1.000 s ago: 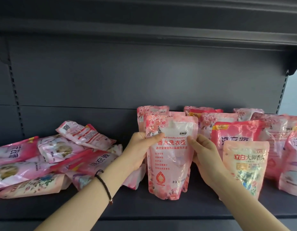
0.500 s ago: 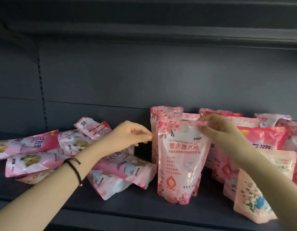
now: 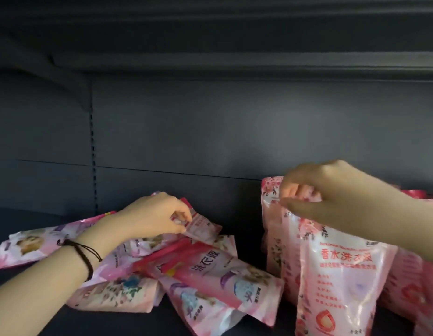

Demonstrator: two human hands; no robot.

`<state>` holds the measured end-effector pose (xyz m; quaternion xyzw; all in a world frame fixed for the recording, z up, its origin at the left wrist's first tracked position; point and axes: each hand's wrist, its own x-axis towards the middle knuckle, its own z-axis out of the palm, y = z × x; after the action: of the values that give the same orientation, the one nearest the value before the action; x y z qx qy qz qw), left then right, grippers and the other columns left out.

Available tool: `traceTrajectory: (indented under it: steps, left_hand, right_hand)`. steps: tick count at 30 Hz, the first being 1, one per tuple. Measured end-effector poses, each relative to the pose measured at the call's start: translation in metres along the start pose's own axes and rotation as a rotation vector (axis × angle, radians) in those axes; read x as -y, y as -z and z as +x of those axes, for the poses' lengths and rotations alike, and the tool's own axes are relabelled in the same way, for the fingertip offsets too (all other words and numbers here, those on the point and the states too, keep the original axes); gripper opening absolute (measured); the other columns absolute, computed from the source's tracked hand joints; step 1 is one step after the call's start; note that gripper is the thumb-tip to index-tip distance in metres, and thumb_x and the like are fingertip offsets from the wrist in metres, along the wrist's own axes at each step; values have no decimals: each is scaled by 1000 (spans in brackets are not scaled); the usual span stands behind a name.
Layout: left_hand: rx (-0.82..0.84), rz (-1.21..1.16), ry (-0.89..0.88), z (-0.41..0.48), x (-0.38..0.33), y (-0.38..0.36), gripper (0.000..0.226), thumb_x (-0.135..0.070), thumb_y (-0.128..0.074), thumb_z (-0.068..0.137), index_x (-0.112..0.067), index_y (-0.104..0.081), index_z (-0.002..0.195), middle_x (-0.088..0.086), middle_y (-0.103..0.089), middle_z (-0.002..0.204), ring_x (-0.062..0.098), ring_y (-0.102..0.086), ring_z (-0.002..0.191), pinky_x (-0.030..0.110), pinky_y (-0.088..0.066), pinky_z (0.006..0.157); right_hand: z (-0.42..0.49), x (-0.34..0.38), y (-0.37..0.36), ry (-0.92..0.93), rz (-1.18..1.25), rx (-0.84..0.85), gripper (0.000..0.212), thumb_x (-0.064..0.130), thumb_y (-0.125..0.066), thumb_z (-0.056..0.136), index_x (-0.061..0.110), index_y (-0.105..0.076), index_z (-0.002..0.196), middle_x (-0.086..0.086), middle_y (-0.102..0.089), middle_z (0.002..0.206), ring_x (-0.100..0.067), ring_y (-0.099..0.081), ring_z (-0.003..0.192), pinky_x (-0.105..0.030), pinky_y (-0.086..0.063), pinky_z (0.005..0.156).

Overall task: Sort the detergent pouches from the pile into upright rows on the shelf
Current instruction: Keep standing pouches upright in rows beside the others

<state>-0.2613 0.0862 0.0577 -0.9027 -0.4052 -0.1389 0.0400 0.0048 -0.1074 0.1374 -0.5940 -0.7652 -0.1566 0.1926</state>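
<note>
On your left, the pile of pouches (image 3: 176, 270) lies flat and overlapping on the shelf (image 3: 210, 321), spreading from the left edge toward the middle. Your left hand (image 3: 152, 219) rests on top of the pile, at its far side, touching a small pouch (image 3: 203, 226). To your right, upright pouches stand in rows, one behind another. Your right hand (image 3: 332, 190) sits at the top edge of the front upright pouch (image 3: 336, 282). A bare gap of shelf separates pile and rows.

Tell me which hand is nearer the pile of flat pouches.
Left. The left hand is on top of the pile, pinching a pouch; the right hand is off to its right, at an upright pouch.
</note>
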Motion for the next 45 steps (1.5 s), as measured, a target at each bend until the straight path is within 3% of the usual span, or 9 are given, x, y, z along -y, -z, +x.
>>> traceTrajectory:
  steps: [7,12,16,20,27,31,35,39,45]
  left_hand:
    - [-35,127,-141,27,68,-9,48,-55,-71,74,-39,-60,118,-17,-57,115,4,-47,110,28,-44,87]
    - [-46,183,-348,42,82,-40,50,-56,-66,76,-36,-58,122,-17,-53,122,6,-40,118,28,-32,100]
    - [-99,420,-473,52,98,-43,53,-65,-47,83,-30,-56,121,-10,-57,115,13,-47,112,32,-33,95]
    - [-186,476,-578,54,103,-45,52,-66,-41,84,-27,-59,113,-5,-62,103,18,-53,101,35,-38,87]
    - [-194,310,-522,60,93,-58,54,-72,-42,82,-28,-58,109,-6,-61,105,16,-52,104,33,-36,83]
    - [-277,-105,-370,70,80,-51,28,-47,-58,88,-27,-44,77,-6,-58,75,21,-61,79,32,-41,63]
    - [-443,-539,-104,92,85,-33,33,-22,-69,83,-21,-47,59,-6,-48,53,13,-48,54,33,-37,54]
    - [-578,-862,14,106,89,-16,10,-13,-72,82,-10,-67,74,1,-66,66,11,-58,60,31,-45,55]
    - [-585,-1586,200,122,76,0,5,-16,-71,85,-14,-69,89,8,-75,89,28,-73,85,44,-59,75]
  right_hand:
    - [97,67,-64,-25,-114,293,8,38,-61,85,31,-64,88,11,-67,94,-14,-64,90,-31,-52,76]
    - [148,74,-141,-127,-294,437,25,27,-63,85,18,-66,108,-3,-66,112,-25,-63,102,-32,-50,77]
    - [159,70,-188,-109,-568,512,46,48,-65,85,16,-60,117,-4,-63,114,-25,-63,103,-30,-39,69]
    - [156,64,-200,-107,-545,559,50,53,-66,78,18,-62,114,-2,-66,103,-24,-65,93,-31,-43,68]
    - [161,67,-188,-24,-536,294,25,37,-57,85,18,-67,96,-8,-68,100,-31,-66,93,-30,-37,65]
    - [186,66,-153,-53,-479,49,26,43,-59,81,25,-70,95,-6,-69,96,-32,-66,91,-28,-34,63]
    - [201,55,-136,-186,-56,-268,12,38,-67,81,29,-70,88,2,-71,93,-24,-65,89,-32,-49,73]
    - [201,31,-148,-431,568,-563,52,30,-80,76,21,-58,122,6,-58,119,-10,-53,105,-22,-42,85]
    - [190,11,-172,-705,1246,-253,65,38,-75,80,24,-47,137,6,-55,127,-15,-52,115,-34,-40,95]
